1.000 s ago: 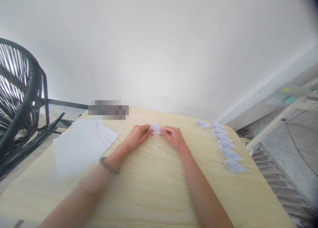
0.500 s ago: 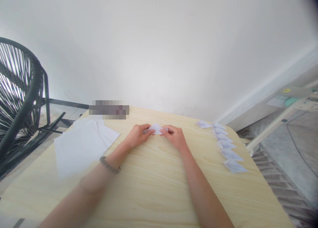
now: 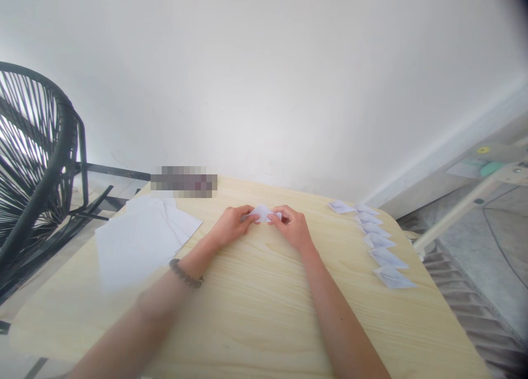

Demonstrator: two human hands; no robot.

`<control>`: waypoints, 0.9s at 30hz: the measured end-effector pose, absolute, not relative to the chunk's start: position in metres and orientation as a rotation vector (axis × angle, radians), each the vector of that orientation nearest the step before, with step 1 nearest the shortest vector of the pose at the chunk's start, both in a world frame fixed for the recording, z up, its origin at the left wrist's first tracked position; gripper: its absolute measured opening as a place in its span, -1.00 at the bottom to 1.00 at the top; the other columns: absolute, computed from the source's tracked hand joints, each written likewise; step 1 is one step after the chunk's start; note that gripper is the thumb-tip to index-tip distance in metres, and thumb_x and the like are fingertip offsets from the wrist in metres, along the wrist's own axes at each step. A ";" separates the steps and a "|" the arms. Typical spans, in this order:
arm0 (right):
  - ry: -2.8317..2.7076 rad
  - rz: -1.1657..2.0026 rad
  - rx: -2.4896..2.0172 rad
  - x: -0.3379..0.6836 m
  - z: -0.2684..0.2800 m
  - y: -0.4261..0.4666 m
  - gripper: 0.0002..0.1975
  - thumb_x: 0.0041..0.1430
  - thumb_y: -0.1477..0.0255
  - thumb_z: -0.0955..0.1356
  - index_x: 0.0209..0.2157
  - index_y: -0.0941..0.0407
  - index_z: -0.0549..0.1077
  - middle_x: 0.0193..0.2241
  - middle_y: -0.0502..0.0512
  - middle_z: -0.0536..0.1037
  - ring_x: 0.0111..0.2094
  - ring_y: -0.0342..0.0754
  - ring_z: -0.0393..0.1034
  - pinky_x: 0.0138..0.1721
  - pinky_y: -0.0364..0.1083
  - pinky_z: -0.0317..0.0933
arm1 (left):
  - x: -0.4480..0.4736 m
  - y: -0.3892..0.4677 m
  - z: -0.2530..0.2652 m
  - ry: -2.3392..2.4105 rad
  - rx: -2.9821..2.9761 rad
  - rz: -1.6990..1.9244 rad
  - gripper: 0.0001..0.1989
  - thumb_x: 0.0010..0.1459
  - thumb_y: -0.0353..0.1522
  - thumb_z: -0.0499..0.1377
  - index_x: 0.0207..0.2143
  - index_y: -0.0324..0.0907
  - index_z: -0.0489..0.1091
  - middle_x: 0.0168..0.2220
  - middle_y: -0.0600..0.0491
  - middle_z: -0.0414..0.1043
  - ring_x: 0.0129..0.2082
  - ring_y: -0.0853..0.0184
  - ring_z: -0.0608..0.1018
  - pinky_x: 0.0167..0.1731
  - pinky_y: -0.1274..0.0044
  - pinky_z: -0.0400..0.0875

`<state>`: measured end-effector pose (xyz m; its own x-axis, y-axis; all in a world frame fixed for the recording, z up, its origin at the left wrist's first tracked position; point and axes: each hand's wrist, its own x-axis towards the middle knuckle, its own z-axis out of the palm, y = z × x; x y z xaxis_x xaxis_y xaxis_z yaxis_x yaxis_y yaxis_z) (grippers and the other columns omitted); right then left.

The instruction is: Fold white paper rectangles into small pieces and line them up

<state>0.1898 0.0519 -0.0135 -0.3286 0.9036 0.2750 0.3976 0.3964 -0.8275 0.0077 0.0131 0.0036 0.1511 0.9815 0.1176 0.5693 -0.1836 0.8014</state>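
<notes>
A small piece of folded white paper (image 3: 263, 214) is held between my two hands over the middle of the table, its peak pointing away from me. My left hand (image 3: 234, 225) pinches its left end between thumb and fingers. At the other end, my right hand (image 3: 293, 225) grips it the same way, thumb in front. Fingers cover both ends of the paper, so its full folded shape is hidden. A dark beaded bracelet (image 3: 185, 273) circles my left wrist.
Loose white sheets (image 3: 136, 241) lie on the left of the wooden table (image 3: 256, 313). Several folded paper pieces (image 3: 381, 240) line the right side. A blurred-out item (image 3: 183, 182) sits at the back left. A black woven chair (image 3: 61, 148) stands left, a white wall (image 3: 264, 82) behind.
The whole view has shifted slightly, moving everything a little to the right in the picture. Both hands keep their pinch on the folded paper, with only a slight change in finger position.
</notes>
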 end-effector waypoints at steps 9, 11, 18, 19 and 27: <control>-1.901 0.892 -1.092 0.191 -0.016 0.052 -0.83 0.00 0.29 0.30 -0.43 0.10 0.37 -0.58 -0.03 0.49 -0.54 -0.12 0.42 -0.53 -0.20 0.20 | 0.008 0.013 0.003 1.462 1.869 0.905 -0.72 0.09 -0.23 -0.03 -0.42 -0.21 0.36 -0.57 0.12 0.38 -0.59 0.45 0.34 -0.58 0.64 0.18; -1.903 0.937 -1.065 0.191 -0.016 0.052 -0.83 0.02 0.28 0.29 -0.45 0.10 0.36 -0.58 -0.02 0.48 -0.50 -0.10 0.44 -0.53 -0.20 0.20 | 0.007 0.013 0.003 1.460 1.872 0.897 -0.72 0.09 -0.23 -0.04 -0.41 -0.21 0.36 -0.55 0.11 0.39 -0.58 0.44 0.34 -0.57 0.64 0.19; -1.873 0.994 -1.069 0.191 -0.016 0.051 -0.79 0.00 0.25 0.30 -0.48 0.11 0.37 -0.61 -0.01 0.46 -0.47 -0.06 0.45 -0.49 -0.16 0.25 | 0.006 0.013 0.003 1.471 1.887 0.895 -0.73 0.08 -0.23 -0.03 -0.42 -0.20 0.36 -0.56 0.12 0.39 -0.58 0.44 0.34 -0.56 0.63 0.18; -1.865 0.990 -1.078 0.191 -0.016 0.051 -0.79 0.00 0.24 0.30 -0.47 0.11 0.37 -0.61 -0.01 0.46 -0.48 -0.07 0.45 -0.49 -0.16 0.26 | 0.006 0.013 0.003 1.472 1.890 0.895 -0.73 0.08 -0.23 -0.03 -0.42 -0.21 0.36 -0.56 0.12 0.39 -0.58 0.44 0.34 -0.57 0.63 0.18; -1.856 0.982 -1.045 0.190 -0.016 0.052 -0.81 0.04 0.27 0.27 -0.38 0.10 0.36 -0.65 -0.06 0.37 -0.54 -0.13 0.39 -0.47 -0.17 0.29 | 0.006 0.014 0.002 1.504 1.949 0.910 -0.70 0.09 -0.21 -0.04 -0.45 -0.23 0.35 -0.54 0.11 0.36 -0.56 0.44 0.33 -0.54 0.62 0.17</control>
